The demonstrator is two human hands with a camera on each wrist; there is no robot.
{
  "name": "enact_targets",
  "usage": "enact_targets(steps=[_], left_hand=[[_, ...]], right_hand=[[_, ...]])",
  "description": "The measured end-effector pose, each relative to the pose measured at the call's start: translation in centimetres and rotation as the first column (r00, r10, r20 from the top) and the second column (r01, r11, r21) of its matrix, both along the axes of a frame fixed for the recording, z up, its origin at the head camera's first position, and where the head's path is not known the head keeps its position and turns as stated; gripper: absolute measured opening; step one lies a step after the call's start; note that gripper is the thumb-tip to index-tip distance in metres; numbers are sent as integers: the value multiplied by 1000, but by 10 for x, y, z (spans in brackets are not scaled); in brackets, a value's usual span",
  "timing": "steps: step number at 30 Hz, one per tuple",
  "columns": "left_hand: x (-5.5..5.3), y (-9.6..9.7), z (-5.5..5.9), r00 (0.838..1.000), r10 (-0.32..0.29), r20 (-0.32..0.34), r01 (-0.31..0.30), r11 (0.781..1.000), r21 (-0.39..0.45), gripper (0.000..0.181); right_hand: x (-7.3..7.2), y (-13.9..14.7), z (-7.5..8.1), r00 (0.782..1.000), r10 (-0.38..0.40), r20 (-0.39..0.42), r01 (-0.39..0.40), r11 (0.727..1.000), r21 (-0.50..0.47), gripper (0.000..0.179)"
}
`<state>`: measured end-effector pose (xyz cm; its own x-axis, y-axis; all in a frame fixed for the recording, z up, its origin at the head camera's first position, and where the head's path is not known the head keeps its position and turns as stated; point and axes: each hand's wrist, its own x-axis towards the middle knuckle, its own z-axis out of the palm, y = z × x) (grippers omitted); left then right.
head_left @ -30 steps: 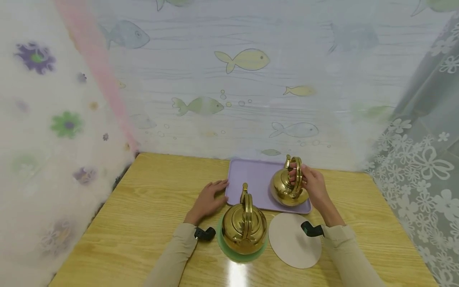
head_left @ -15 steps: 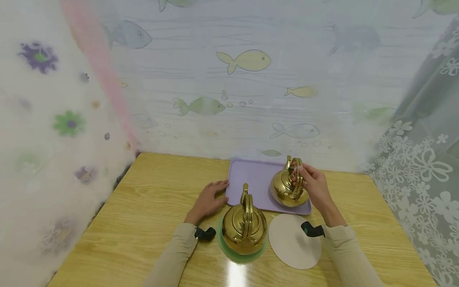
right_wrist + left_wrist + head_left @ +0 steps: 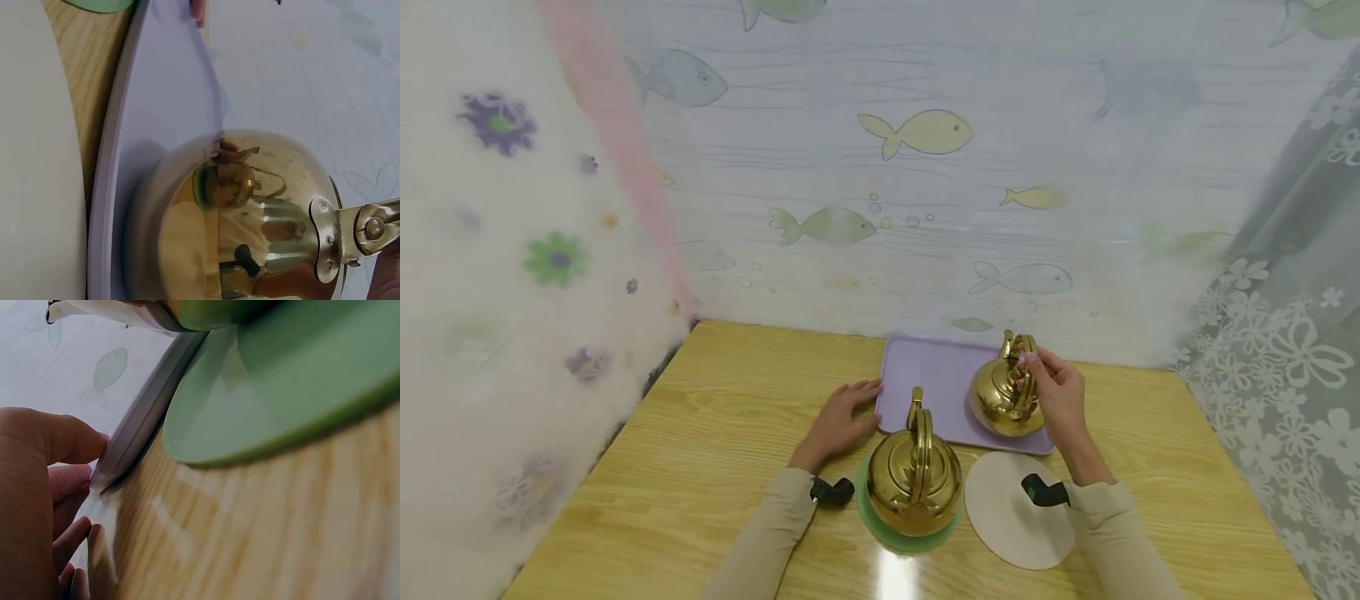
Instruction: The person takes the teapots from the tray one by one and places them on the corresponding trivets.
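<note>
On the right part of the lilac tray [image 3: 921, 362] stands a shiny gold kettle [image 3: 996, 402], its spout toward the wall. My right hand [image 3: 1060, 393] holds that kettle's upright handle [image 3: 1028, 379] with thumb and fingers; the right wrist view shows the kettle's body [image 3: 269, 244] resting in the tray. My left hand [image 3: 841, 422] lies at the tray's left edge, fingers outstretched, thumb at the near corner. In the left wrist view its thumb [image 3: 78, 440] touches the rim. A second gold kettle [image 3: 898, 487] stands on a round green mat [image 3: 880, 532] between my forearms.
A round beige mat [image 3: 1018, 521] lies to the right of the green one, in front of the tray. All of this is on a wooden table [image 3: 737, 392]. Behind it hangs a fish-patterned curtain [image 3: 820, 167]; at the right is a lace curtain [image 3: 1292, 358].
The fingers of my right hand have drawn back a little from inside the handle. Both kettles, the tray and my left hand stay put; the head view shifts slightly.
</note>
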<state>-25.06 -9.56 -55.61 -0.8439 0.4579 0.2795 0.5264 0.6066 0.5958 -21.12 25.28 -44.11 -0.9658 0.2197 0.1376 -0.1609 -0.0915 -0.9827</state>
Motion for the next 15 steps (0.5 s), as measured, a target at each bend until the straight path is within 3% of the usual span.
enact_targets(steps=[15], left_hand=[[1, 0, 2, 1000, 1, 0, -1, 1000, -6, 57]], right_hand=[[1, -2, 3, 1000, -4, 8, 4, 1000, 2, 45]])
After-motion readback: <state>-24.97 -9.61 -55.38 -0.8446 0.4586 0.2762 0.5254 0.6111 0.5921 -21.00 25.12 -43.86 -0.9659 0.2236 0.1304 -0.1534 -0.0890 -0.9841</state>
